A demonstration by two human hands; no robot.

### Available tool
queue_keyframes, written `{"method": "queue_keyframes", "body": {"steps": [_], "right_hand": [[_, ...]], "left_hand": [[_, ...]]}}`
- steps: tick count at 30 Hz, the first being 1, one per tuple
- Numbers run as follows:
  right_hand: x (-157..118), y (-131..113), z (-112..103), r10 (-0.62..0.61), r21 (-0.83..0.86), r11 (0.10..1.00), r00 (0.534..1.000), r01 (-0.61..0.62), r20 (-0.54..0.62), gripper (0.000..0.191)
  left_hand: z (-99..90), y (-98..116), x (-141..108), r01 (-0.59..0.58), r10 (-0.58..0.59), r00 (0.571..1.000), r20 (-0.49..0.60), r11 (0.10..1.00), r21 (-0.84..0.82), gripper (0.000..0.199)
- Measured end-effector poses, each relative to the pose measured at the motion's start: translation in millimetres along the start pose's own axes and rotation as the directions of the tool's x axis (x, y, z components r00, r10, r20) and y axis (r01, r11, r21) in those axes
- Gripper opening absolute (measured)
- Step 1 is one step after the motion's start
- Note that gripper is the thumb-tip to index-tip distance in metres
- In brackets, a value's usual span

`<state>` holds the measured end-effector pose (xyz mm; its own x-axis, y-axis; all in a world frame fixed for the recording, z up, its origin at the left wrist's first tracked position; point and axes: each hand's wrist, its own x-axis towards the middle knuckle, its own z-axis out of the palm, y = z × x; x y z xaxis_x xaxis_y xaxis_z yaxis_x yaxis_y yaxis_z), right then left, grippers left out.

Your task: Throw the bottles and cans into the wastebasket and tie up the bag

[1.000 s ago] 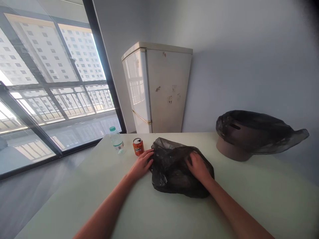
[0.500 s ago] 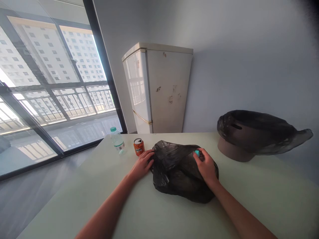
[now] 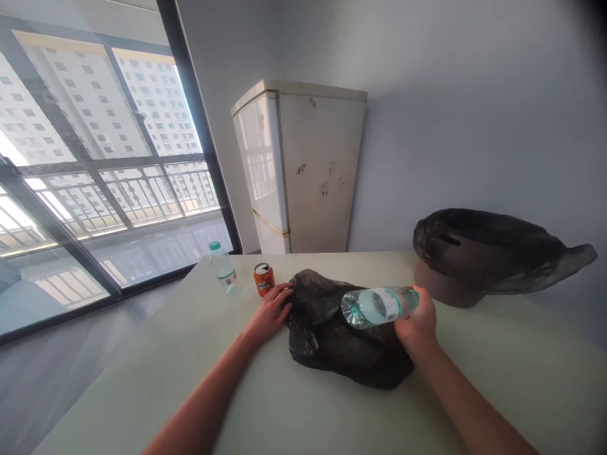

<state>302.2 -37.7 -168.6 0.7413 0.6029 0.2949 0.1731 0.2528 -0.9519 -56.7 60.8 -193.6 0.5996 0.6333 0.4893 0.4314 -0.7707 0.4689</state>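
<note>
My right hand (image 3: 420,322) is closed around the neck end of a clear plastic bottle (image 3: 374,308) with a green-and-white label. The bottle lies nearly level above a black plastic bag (image 3: 351,354), its base pointing left. My left hand (image 3: 272,311) rests at the bag's left edge, fingers curled onto the plastic and gripping it. Just behind that hand stands an opened orange drink can (image 3: 264,281). Left of the can, a second clear bottle (image 3: 224,270) with a green cap stands upright. What else the bag holds is hidden.
A brown bin (image 3: 446,287) lined with a black bag stands at the table's back right. The pale green table (image 3: 265,398) ends at the back before a white fridge (image 3: 322,164). Glass sliding doors (image 3: 95,145) are on the left.
My right hand has drawn the bottle out of the black bag, moving slightly right; earlier only its green cap showed. My left hand has stayed at the bag's edge.
</note>
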Motion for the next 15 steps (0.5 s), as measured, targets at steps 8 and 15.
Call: {"method": "queue_keyframes", "body": {"steps": [8, 15], "right_hand": [[-35.0, -5.8, 22.6, 0.174, 0.368, 0.858, 0.877, -0.358, 0.447, 0.037], [-53.6, -10.6, 27.4, 0.054, 0.276, 0.925, 0.811, -0.260, 0.583, 0.030]], "left_hand": [[-1.6, 3.8, -5.7, 0.027, -0.069, 0.959, -0.275, 0.988, -0.152, 0.048], [-7.3, 11.6, -8.3, -0.071, -0.021, 0.916, -0.401, 0.974, -0.213, 0.043]]}}
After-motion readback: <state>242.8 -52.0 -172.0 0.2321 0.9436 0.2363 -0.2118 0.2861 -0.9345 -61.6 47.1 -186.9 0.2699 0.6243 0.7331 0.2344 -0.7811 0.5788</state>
